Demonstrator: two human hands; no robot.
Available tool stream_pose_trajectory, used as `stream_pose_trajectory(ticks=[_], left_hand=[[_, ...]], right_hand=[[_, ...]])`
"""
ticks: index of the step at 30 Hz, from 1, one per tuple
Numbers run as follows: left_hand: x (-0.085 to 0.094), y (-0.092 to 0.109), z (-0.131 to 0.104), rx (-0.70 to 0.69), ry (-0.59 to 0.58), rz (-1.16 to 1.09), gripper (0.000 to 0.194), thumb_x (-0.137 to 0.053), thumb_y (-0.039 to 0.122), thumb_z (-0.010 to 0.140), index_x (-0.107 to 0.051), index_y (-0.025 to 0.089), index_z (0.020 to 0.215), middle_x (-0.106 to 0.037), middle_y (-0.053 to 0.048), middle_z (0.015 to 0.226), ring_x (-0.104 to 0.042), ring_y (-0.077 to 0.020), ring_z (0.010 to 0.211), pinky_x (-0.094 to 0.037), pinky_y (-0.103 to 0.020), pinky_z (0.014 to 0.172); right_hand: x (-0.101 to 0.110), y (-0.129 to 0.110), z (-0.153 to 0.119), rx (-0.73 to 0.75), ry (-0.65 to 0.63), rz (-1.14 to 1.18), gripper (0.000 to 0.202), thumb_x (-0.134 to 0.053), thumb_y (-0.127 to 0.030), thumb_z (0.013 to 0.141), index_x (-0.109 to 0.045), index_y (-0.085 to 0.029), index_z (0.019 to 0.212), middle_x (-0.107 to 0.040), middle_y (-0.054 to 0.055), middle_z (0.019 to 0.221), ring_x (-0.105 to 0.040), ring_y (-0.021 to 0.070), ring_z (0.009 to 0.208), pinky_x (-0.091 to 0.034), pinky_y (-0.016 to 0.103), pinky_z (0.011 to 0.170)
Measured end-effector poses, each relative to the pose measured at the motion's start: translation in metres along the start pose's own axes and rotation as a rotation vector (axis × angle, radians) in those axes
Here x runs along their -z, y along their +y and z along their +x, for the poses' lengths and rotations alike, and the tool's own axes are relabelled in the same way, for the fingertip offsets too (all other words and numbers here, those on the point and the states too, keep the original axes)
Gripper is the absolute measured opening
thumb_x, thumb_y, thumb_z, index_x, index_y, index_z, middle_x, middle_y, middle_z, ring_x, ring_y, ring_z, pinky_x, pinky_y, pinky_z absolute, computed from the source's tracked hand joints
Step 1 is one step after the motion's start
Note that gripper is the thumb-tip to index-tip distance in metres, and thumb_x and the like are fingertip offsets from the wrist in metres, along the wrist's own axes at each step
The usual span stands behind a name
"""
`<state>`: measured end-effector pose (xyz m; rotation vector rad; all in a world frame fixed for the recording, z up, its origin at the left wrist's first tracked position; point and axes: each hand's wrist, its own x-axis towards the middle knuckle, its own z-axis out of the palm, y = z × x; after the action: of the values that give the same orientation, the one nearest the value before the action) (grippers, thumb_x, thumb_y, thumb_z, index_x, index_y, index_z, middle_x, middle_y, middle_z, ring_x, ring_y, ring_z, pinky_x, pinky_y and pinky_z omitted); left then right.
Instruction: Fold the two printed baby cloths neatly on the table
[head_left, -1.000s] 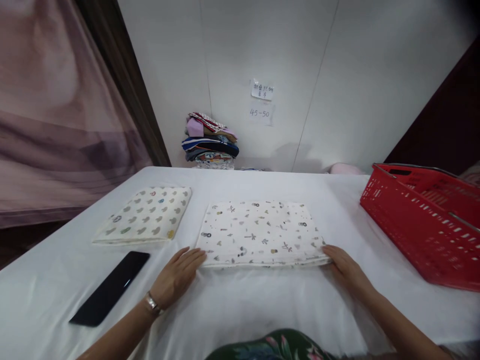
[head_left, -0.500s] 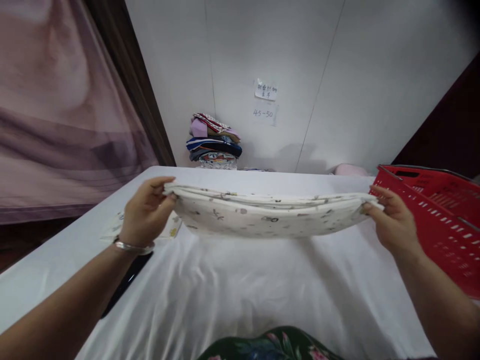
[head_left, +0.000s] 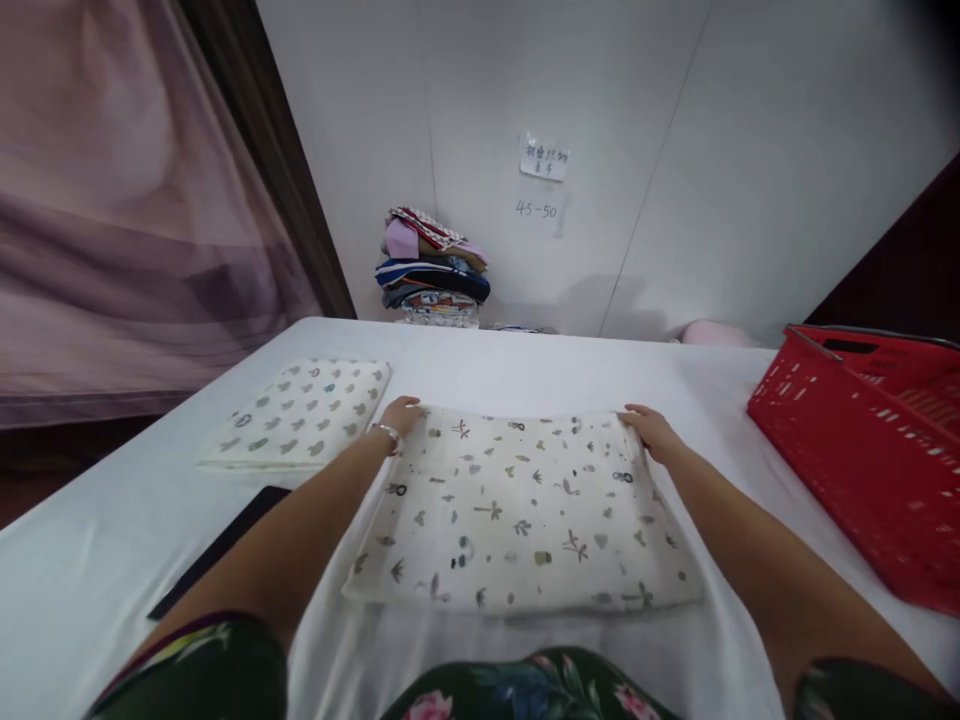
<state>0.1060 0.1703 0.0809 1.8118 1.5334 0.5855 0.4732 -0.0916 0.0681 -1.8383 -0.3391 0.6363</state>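
A folded white cloth [head_left: 517, 510] printed with small palm trees, leaves and other motifs is spread as a flat rectangle in front of me over the white table cover. Its far left corner is pinched in my left hand [head_left: 401, 417], which has a bracelet at the wrist. At the far right corner, my right hand [head_left: 650, 432] is closed on the edge, the fingertips partly hidden by the fabric. To the left lies another folded white cloth [head_left: 300, 412] with a grey repeating print, apart from both hands.
A flat black object [head_left: 221, 550] lies by my left forearm. On the right stands a red plastic basket [head_left: 862, 470]. A stack of folded fabrics [head_left: 433, 270] rises at the table's far edge, before a wall with handwritten papers [head_left: 541, 180]. A pink curtain [head_left: 127, 220] hangs on the left.
Both hands have moved away from me and closer together. The printed cloth, stretched up in the air before, is now lower and flat, its upper face showing. The left cloth is uncovered.
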Motion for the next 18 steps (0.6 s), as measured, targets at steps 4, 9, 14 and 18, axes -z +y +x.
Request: stream_pose_trajectory(ticks=[4,9,14,18], left_hand=[[-0.019,-0.014,0.017,0.046,-0.005,0.028,0.031,-0.061,0.023,0.068,-0.062,0.016,0.098,-0.066,-0.009,0.097,-0.059,-0.0214,0.093,-0.045,-0.029,0.080],[-0.027,-0.019,0.031,0.052,0.001,0.034,0.037,-0.056,0.020,0.073,-0.057,0.019,0.109,-0.067,-0.007,0.096,-0.061,-0.0199,0.088,-0.046,-0.029,0.078],[-0.027,-0.017,0.028,0.078,-0.014,0.066,0.043,-0.061,0.033,0.071,-0.055,0.017,0.112,-0.064,-0.011,0.103,-0.059,-0.0228,0.092,-0.047,-0.031,0.077],[-0.005,-0.027,0.014,0.126,-0.209,0.060,0.068,-0.061,0.052,0.067,-0.048,0.013,0.122,-0.064,-0.010,0.087,-0.061,-0.0218,0.071,-0.047,-0.029,0.059]], right_hand=[[-0.010,0.016,0.023,-0.012,0.011,-0.038,0.039,-0.066,-0.021,0.061,-0.063,-0.014,0.100,-0.063,0.003,0.068,-0.057,0.0135,0.056,-0.044,0.023,0.049],[-0.011,0.016,0.039,0.004,0.004,-0.096,0.044,-0.065,-0.027,0.064,-0.061,-0.016,0.106,-0.065,0.004,0.075,-0.058,0.0138,0.060,-0.045,0.023,0.052],[-0.012,0.021,0.044,0.033,0.053,-0.271,0.055,-0.067,-0.041,0.065,-0.059,-0.015,0.112,-0.065,0.011,0.093,-0.060,0.0200,0.074,-0.047,0.029,0.061],[0.000,0.023,0.023,0.275,0.021,-0.655,0.064,-0.056,-0.049,0.074,-0.047,-0.015,0.127,-0.059,0.015,0.115,-0.057,0.0269,0.099,-0.044,0.040,0.086]])
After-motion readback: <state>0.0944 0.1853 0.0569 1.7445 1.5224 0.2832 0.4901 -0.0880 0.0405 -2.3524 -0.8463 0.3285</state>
